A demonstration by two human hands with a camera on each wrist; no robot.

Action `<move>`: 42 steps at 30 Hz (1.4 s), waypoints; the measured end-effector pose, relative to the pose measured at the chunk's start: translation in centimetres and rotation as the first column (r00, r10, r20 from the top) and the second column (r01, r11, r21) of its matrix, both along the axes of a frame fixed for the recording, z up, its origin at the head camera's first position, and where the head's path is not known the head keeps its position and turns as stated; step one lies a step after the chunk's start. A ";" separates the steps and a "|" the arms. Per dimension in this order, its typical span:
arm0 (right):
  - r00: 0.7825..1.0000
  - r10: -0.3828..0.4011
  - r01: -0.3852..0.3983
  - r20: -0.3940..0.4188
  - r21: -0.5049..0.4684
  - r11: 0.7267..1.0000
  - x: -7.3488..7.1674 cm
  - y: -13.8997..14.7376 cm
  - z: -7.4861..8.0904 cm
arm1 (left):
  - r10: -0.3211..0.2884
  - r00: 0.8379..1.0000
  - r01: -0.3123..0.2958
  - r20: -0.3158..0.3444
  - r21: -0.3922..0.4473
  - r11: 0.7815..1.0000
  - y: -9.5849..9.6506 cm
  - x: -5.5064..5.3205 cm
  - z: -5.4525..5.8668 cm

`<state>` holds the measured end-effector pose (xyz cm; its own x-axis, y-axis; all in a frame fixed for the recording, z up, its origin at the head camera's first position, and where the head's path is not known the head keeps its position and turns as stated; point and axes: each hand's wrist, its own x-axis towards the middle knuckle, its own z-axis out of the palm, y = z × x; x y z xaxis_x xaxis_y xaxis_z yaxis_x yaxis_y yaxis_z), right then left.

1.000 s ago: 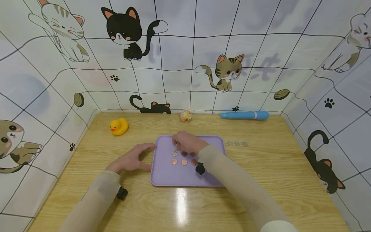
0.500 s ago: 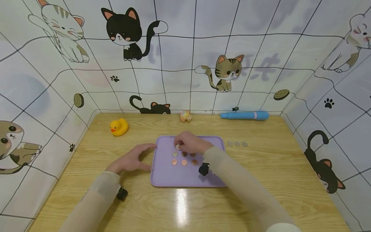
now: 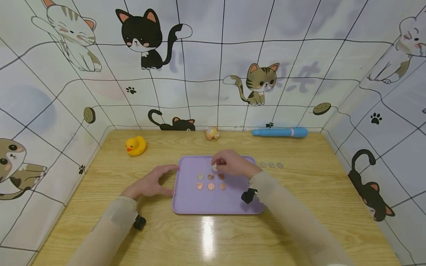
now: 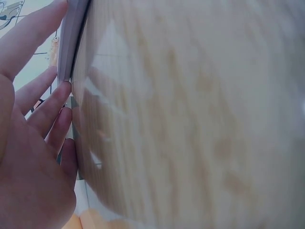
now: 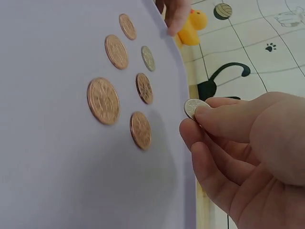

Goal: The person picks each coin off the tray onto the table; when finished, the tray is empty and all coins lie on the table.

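My right hand [image 3: 234,163] is over the back half of the lilac tray [image 3: 189,202], pinching a silver coin [image 5: 192,108] between thumb and index finger. In the right wrist view the coin hangs just above the tray surface. Two rows of coins lie below it: the front row is three copper coins, among them a left one [image 3: 199,186]; the back row has a silver coin [image 3: 200,176] at the left and two copper ones, one in the middle [image 3: 211,177]. My left hand [image 3: 151,183] touches the tray's left edge, its fingers spread and extended.
Several items ring the tray on the wooden table [image 3: 159,236]: three silver coins [image 3: 271,164] to its right, a yellow rubber duck [image 3: 135,145] back left, a small figurine [image 3: 212,133] and a blue pen-shaped object [image 3: 280,132] along the back. Cat-print walls [image 3: 203,66] enclose the table.
My right hand has moved rightward across the tray with the silver coin between its fingers, uncovering more of the copper coins. The left hand stays at the tray's edge.
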<state>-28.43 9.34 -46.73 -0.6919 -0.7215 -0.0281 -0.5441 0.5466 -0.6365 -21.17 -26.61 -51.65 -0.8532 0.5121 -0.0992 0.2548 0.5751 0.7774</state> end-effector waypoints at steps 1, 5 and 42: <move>1.000 -0.010 0.010 0.002 -0.007 1.000 0.1 0.4 0.0 | -0.004 1.000 0.004 -0.006 -0.002 1.000 0.0 0.0 0.0; 0.999 -0.053 0.053 0.010 -0.034 0.998 0.3 2.5 -0.1 | -0.016 1.000 0.016 -0.013 0.007 1.000 0.1 0.0 0.0; 0.899 -0.438 0.437 -0.006 -0.053 0.898 1.4 21.5 -0.8 | -0.008 1.000 0.008 0.002 0.010 1.000 0.1 0.1 0.2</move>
